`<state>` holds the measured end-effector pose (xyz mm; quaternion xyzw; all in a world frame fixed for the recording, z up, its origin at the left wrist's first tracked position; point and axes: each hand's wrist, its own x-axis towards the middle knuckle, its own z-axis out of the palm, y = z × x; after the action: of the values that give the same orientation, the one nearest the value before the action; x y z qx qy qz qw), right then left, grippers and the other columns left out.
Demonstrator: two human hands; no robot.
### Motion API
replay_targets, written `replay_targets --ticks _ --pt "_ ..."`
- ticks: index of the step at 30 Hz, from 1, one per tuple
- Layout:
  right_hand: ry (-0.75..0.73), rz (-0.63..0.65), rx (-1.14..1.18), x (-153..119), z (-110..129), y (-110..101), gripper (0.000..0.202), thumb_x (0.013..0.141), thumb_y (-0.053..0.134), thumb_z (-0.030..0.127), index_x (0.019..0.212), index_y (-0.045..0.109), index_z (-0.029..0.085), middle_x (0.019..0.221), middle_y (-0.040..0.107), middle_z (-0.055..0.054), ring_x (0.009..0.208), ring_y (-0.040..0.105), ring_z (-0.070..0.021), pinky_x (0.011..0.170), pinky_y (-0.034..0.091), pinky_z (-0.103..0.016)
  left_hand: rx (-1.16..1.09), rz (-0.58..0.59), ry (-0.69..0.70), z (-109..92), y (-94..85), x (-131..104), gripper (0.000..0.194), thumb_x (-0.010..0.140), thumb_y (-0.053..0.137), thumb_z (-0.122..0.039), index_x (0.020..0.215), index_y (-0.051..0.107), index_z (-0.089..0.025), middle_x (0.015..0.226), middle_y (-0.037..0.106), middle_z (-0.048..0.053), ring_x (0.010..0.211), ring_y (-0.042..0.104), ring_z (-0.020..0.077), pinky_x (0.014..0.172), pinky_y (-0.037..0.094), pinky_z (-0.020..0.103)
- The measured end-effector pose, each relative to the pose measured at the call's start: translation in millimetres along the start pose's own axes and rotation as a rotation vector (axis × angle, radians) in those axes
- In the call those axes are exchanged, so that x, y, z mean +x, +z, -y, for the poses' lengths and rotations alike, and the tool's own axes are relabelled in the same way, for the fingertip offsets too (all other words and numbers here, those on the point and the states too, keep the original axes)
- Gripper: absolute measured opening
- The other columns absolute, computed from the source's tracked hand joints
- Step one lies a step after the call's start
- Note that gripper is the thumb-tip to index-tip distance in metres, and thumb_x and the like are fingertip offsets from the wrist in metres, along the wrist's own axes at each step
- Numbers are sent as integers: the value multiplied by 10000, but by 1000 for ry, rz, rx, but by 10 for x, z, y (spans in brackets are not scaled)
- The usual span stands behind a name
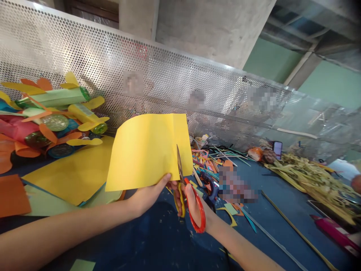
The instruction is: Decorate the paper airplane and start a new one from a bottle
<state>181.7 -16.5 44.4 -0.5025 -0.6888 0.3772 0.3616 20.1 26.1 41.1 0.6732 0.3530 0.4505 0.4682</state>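
1. Head view: a yellow sheet stands raised above the worktop, in front of the person, bowed at its left side and with a crease near its right side.
2. Left hand grasps the sheet by its lower edge, thumb on the near face.
3. Right hand grips a pair of scissors, thumb through the red loop and fingers at the yellow one. One blade points upward across the sheet's near face, right of the left thumb; where the other blade lies, I cannot tell.
4. Left of the sheet, yellow paper lies over pale green paper, with orange paper beside them. Behind rises a heap of paper-trimmed bottles.
5. Right of the sheet are mixed colored scraps and a small white bottle.
6. Farther right lie pale husks, a thin stick and a pink object; a phone stands upright beyond.
7. Behind everything runs a perforated metal panel.
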Motion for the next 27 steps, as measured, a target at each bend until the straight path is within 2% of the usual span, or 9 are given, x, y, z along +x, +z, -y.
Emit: replay_targets --ticks 3,7,13,19,27 --pt "6 14 43 -1 -19 15 637 822 176 713 882 566 212 545 451 4 456 464 -152 447 451 -293 -11 -3 -2 -11 10 -9 379 856 420 -481 715 656 -220 834 693 69 858 622 221 961 388 347" --pt "12 -3 55 9 -79 31 632 825 174 711 857 559 211 538 445 3 459 450 -150 440 435 -292 -32 -76 -6 -18 20 -13 347 802 498 -500 701 667 -213 803 703 87 874 624 245 944 417 366" --pt "23 -18 62 11 -114 50 634 819 176 719 819 560 215 523 442 -2 473 460 -157 453 430 -294 -27 -20 -19 -17 21 -9 369 846 447 -484 715 660 -212 856 701 71 888 623 228 967 396 340" --pt "-46 -56 118 30 -140 87 595 832 215 698 711 519 201 477 416 17 433 425 -133 438 409 -272 -17 -32 39 -43 16 -13 342 866 452 -439 727 643 -192 801 698 38 820 636 190 931 427 307" --pt "9 -66 139 14 -158 124 585 846 200 683 597 411 198 451 380 30 363 393 -99 351 327 -233 30 -32 46 -28 13 -12 341 873 443 -437 749 643 -191 833 699 41 849 631 187 957 415 314"
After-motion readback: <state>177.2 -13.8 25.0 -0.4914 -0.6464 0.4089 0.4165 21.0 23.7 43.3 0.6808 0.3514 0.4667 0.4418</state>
